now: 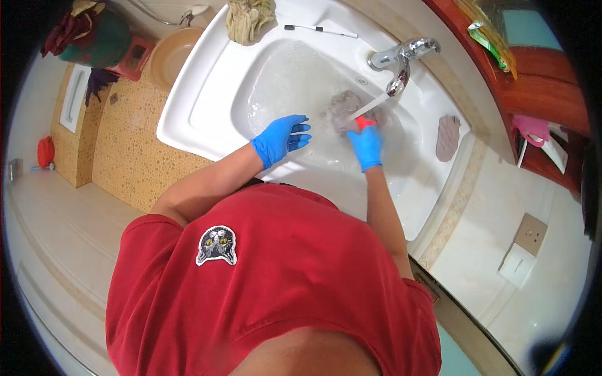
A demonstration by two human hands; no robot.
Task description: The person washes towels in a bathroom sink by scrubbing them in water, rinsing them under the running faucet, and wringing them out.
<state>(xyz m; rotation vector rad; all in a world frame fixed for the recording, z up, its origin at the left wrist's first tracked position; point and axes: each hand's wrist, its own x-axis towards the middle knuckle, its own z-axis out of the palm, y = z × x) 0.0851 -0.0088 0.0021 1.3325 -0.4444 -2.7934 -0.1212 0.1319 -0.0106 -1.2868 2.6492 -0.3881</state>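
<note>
In the head view, my right hand (367, 147), in a blue glove, closes on a small red object (363, 123) whose kind I cannot make out. It is beside the stream of water falling from the chrome faucet (397, 61). Under the stream, a bunched greyish cloth (345, 106) lies in the cloudy, sudsy water of the white sink (210, 94). My left hand (280, 141), also blue-gloved, hovers over the sink's near side with its fingers apart and nothing in them.
A black-and-white toothbrush (321, 30) and a wrung olive cloth (249, 19) lie on the sink's far rim. On the right rim rests a grey-mauve folded cloth or pad (448, 138). A tan basin (174, 59) stands at left; a reddish wooden shelf (539, 69) is at right.
</note>
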